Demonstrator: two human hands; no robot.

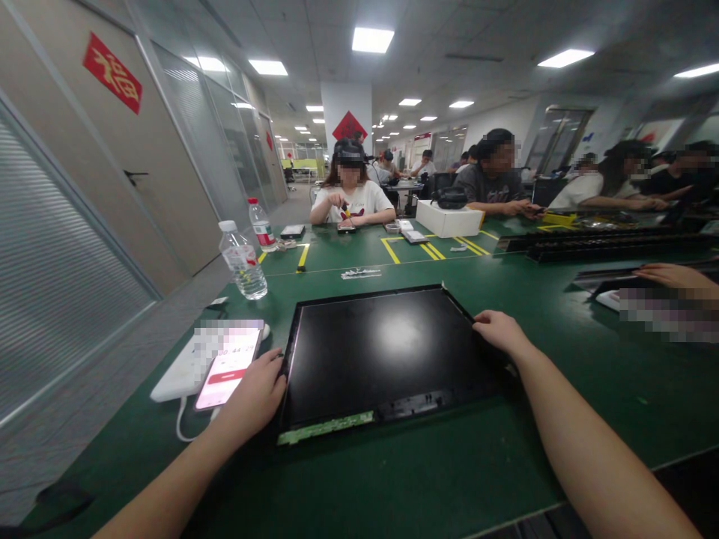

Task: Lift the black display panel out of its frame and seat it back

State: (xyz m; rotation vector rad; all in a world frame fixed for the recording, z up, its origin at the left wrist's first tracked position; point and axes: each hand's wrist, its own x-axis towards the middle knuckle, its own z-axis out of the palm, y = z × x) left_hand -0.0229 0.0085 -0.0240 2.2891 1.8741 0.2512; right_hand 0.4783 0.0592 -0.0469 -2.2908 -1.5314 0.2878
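The left hand grips the left edge of a black panel, fingers curled over its rim; the right hand clasps the right edge likewise. The panel lies flat on the green table, a circuit strip along its near edge. A phone rests on a white pack just left of it, with a bottle beyond.

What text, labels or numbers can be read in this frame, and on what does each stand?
Phone by the left hand: digits like "44" on its screen, the rest blurred.
Red sign on the door: one gold character, not legible.
Red diamond on the pillar: unreadable.
Water bottle label: too small.
Black panel under the right hand: no text.
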